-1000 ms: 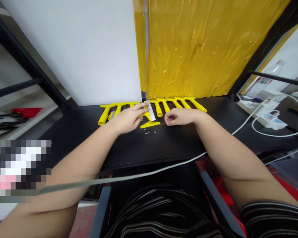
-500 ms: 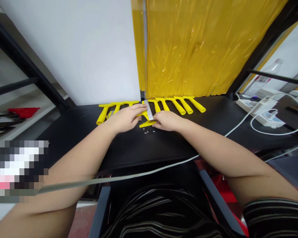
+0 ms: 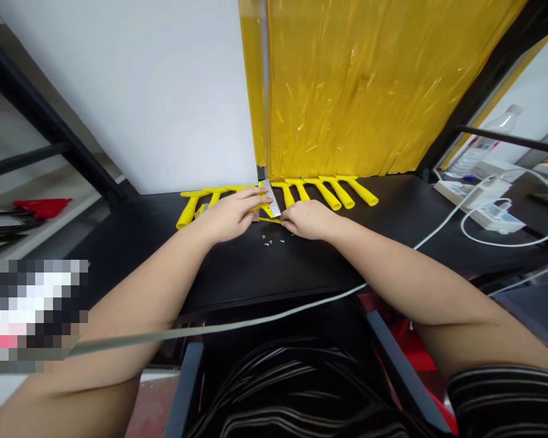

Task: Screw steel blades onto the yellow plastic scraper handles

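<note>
My left hand is closed on a yellow scraper handle, its fingers resting over the handle's head. A flat metal blade lies across that head, angled away from me. Between the fingertips of my right hand is a thin yellow plastic strip, seen nearly edge-on at the near end of the blade. Whether strip and blade touch I cannot tell. Several small screws and nuts lie on the black table just in front of the hands.
More yellow scraper handles lie in a row along the back of the black table, some on the left and several on the right. A white cable crosses in front of me. At right are a power strip and a plastic bottle.
My right hand has tilted the yellow strip from showing its broad face to nearly edge-on and lifted it closer to the blade. My left hand has barely moved.
</note>
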Demonstrator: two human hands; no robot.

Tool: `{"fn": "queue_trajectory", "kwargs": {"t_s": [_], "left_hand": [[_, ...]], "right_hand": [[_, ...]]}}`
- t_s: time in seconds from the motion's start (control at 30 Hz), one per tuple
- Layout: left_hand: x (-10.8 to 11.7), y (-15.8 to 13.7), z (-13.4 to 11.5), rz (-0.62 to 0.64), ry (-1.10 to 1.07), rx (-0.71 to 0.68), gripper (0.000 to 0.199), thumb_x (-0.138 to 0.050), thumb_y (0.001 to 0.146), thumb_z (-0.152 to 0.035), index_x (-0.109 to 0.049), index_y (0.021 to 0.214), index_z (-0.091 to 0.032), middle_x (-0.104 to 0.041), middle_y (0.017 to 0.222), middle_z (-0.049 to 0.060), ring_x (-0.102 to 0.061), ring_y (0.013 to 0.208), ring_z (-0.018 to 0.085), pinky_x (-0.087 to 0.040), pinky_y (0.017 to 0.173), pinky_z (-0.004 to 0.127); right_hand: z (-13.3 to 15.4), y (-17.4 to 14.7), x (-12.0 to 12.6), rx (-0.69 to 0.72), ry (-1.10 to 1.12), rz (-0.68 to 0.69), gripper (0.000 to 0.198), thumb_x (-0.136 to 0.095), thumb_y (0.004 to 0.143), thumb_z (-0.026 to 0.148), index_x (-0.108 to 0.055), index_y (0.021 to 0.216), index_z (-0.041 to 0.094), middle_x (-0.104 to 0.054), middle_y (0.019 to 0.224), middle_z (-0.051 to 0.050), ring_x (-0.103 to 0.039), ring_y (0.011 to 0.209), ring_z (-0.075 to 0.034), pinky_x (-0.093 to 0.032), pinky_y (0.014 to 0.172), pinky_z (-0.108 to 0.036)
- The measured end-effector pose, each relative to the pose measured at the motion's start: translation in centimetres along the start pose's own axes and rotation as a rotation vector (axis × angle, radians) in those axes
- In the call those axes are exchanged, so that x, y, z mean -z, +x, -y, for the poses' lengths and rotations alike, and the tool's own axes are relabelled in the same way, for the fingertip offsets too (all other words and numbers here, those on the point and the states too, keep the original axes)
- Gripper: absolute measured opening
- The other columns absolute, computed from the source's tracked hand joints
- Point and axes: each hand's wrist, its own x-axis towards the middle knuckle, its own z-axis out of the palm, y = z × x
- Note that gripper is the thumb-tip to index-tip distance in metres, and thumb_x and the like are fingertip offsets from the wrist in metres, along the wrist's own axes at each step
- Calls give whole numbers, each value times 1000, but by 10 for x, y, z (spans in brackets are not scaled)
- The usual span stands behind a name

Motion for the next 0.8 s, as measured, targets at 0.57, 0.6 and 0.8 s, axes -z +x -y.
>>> {"fn": "queue_trajectory", "kwargs": {"t_s": [0.57,0.6,0.8], "left_hand": [[-3,1,9,-97,-11,44,40,-47,102,-24,-59,139,-19,-52,162,11,-49,151,26,-42,127,50],[-5,1,7,-84,-5,37,39,-46,102,-23,-59,139,-19,-52,162,10,-50,150,26,-43,126,49],[-9,2,-9,-46,0,-16,39,-46,103,-21,-59,140,-20,-53,161,11,-51,149,26,-46,123,48]], "right_hand": [[-54,-8,17,-402,553,-367,11,-63,94,22,-72,91,17,-74,92,-9,-65,82,-21,-50,79,-35],[-55,-6,15,-398,692,-371,11,-63,96,23,-71,91,18,-73,87,-7,-63,76,-18,-51,74,-32],[-24,5,8,-349,1267,-262,5,-69,95,17,-66,90,17,-63,67,2,-53,53,-9,-42,47,-21]]}}
